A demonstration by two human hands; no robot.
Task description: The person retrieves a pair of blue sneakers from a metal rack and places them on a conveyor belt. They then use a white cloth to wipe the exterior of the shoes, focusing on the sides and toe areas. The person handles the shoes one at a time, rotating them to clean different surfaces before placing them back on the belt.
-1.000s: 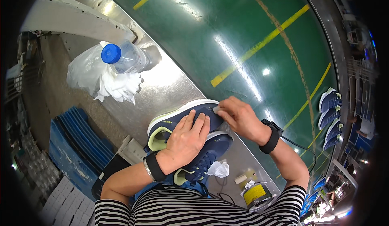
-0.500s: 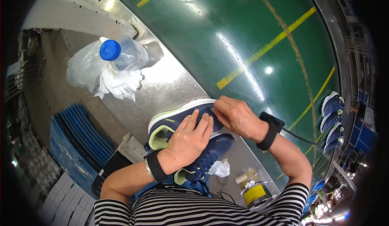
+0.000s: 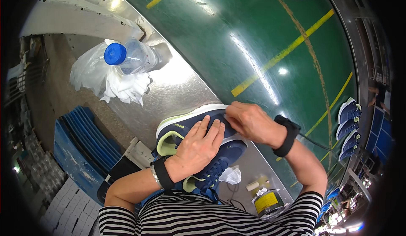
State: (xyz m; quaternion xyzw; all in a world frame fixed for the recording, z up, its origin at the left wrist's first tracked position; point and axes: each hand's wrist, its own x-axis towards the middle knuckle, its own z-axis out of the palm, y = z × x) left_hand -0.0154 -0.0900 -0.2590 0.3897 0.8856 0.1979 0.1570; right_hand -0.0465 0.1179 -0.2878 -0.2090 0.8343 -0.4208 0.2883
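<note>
A navy sneaker [image 3: 175, 126] with a white sole and lime lining lies on the metal ledge in front of me. My left hand [image 3: 198, 146] rests across its upper, fingers stretched out flat and thumb hidden. At the toe end, my right hand [image 3: 248, 119] has its fingers curled and pinched together against the shoe. Whatever may be between those fingertips is too small or hidden to make out. A second navy sneaker [image 3: 230, 152], with dark laces, sits beside the first, closer to my body and partly covered by my left hand.
Beyond the metal ledge [image 3: 182, 85] runs a green belt [image 3: 203, 37] with yellow lines. A blue-capped bottle [image 3: 137, 58] and white gloves [image 3: 127, 85] are at the left. Several sneakers [image 3: 347, 128] line the far right. A yellow-labelled can [image 3: 267, 203] and crumpled paper [image 3: 231, 175] lie nearby.
The whole view has shifted slightly. Both hands keep nearly the same places on the sneaker, with the right fingers still pinched at its toe.
</note>
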